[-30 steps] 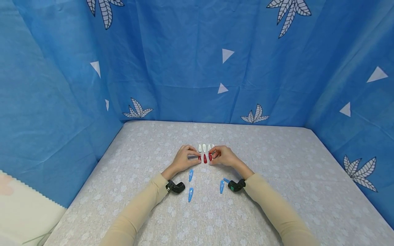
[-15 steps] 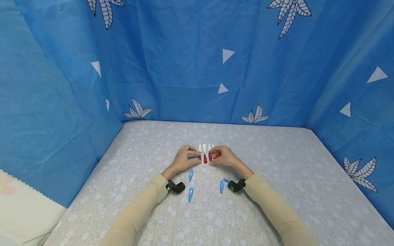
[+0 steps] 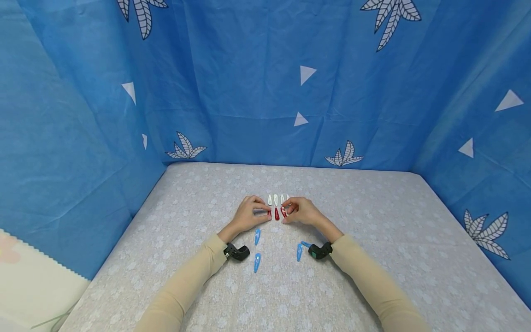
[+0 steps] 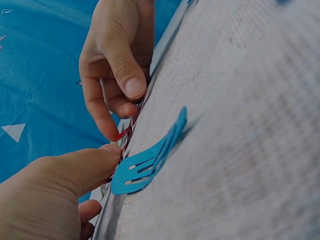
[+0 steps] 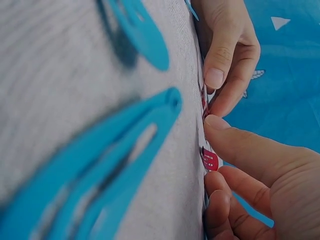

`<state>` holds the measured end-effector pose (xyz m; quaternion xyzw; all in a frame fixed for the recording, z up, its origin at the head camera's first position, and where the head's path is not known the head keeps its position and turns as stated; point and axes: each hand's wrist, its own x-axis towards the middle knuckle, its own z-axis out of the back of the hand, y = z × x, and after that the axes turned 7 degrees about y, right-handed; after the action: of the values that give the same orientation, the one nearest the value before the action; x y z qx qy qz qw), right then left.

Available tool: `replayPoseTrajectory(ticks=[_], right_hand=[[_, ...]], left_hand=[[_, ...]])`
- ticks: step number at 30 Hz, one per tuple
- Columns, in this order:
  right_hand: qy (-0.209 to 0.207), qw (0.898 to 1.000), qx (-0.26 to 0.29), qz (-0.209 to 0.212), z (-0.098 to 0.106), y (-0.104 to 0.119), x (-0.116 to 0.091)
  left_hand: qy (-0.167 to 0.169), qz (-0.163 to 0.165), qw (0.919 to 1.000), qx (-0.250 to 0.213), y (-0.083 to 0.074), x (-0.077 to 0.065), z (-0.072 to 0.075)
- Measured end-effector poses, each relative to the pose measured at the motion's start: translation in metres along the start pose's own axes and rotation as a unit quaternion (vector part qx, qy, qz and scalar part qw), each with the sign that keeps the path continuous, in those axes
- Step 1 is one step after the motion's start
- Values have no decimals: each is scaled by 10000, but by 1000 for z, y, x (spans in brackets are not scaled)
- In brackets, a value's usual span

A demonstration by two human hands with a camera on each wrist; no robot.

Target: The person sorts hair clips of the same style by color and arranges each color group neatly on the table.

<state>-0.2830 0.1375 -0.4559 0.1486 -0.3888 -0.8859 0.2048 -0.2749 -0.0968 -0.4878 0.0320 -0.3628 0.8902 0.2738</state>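
Observation:
Three red snap hair clips lie in a row in front of the white ones. My left hand [image 3: 250,213] holds the leftmost red clip [image 3: 269,214] at its ends between thumb and fingertips. At the other end of the row, my right hand [image 3: 303,210] pinches the right red clip [image 3: 284,211], which leans slightly; its broad end also shows between the fingers in the right wrist view [image 5: 210,159]. Between the two hands lies the middle red clip [image 3: 277,214], untouched. Part of the right clip is hidden behind the right fingers.
A row of several white hair clips [image 3: 275,199] lies just behind the red ones, the rightmost partly covered by the right hand. Blue clips [image 3: 257,263] lie nearer, some by the left wrist, others beside the right wrist camera [image 3: 320,251]. A blue curtain [image 3: 265,115] surrounds the table.
The right red clip has turned a little, its near end swinging right in the right hand's fingers. The left hand and the other clips have stayed put.

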Motion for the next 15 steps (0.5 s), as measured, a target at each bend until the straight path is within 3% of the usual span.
replayPoseTrajectory(ticks=[7,15], right_hand=[[68,9999,71,50,3,-2,-4],[171,9996,166,154,8,-3,-15]], left_hand=[[-61,-93,9999,41,-1,0,0],[27,66,10000,57,-1,-1,1]])
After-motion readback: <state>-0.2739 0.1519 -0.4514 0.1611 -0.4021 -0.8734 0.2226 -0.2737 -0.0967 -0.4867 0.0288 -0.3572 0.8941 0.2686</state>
